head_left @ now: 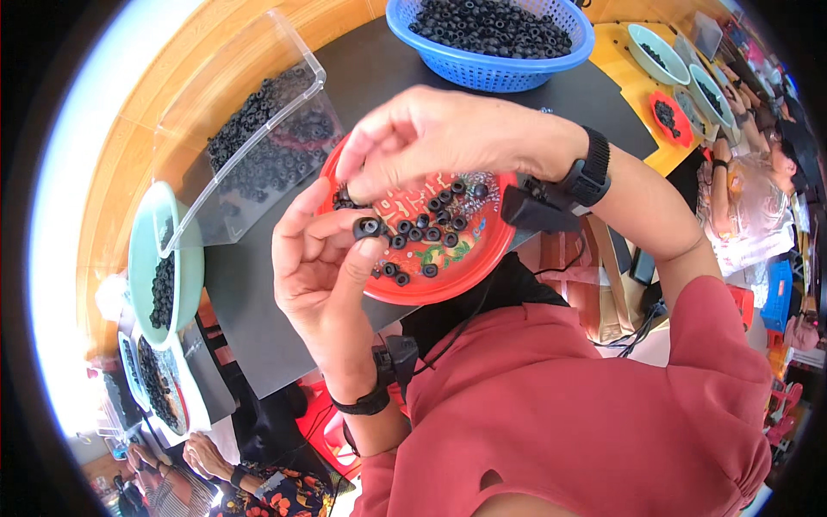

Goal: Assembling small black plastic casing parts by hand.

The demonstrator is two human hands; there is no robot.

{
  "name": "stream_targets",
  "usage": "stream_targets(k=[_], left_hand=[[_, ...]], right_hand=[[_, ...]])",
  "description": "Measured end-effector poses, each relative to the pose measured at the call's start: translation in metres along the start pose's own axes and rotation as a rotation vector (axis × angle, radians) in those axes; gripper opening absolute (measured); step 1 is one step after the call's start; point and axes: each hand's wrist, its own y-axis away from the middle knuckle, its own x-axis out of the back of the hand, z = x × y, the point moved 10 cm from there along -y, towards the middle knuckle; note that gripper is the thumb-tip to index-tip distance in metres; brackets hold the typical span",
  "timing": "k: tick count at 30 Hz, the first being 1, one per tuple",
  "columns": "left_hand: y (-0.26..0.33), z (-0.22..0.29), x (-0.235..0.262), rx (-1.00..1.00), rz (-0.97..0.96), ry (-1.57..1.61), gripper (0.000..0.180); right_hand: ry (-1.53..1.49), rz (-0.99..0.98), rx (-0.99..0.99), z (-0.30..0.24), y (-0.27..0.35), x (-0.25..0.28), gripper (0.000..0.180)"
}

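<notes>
My left hand (317,271) pinches one smooth, rubbery-looking black ring (368,234) between thumb and fingertips above the round red plastic tray (482,269), apparently to keep its hole exposed, while my right hand (431,138) bunches its fingers nearby, contents undeterminable, similar loose rings (432,233) lying within reach.

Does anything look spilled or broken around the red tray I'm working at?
Nothing clearly stands out. Loose black rings lie inside the red tray, the blue basket holds its heap, and your left hand pinches a single ring. Small damage would be too fine to see.
</notes>
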Motion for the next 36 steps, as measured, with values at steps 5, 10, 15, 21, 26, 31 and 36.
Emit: stream_targets(k=[5,10,15,21,26,31,36], left_hand=[[0.004,-0.022,0.027,0.091,0.017,0.163,0.03],[0.014,-0.042,0.041,0.178,0.091,0.313,0.025],[0.014,-0.047,0.046,0.186,0.143,0.347,0.018],[0.016,-0.059,0.038,0.244,0.153,0.38,0.015],[0.016,-0.07,0.036,0.312,0.17,0.283,0.016],[0.013,-0.068,0.03,0.286,0.188,0.103,0.018],[0.012,-0.061,0.021,0.226,0.157,0.164,0.016]], right_hand=[[0.628,0.296,0.237,-0.001,-0.01,0.056,0.017],[0.995,0.311,0.143,0.038,-0.024,0.053,0.01],[1.051,0.289,0.118,0.052,-0.051,0.053,0.011],[1.18,0.199,0.13,0.044,-0.057,0.036,0.014],[1.028,0.169,0.342,0.004,-0.03,0.013,0.016],[1.28,0.066,0.588,-0.036,0.008,-0.047,0.014],[1.423,0.148,0.792,-0.049,0.026,-0.062,0.007]])
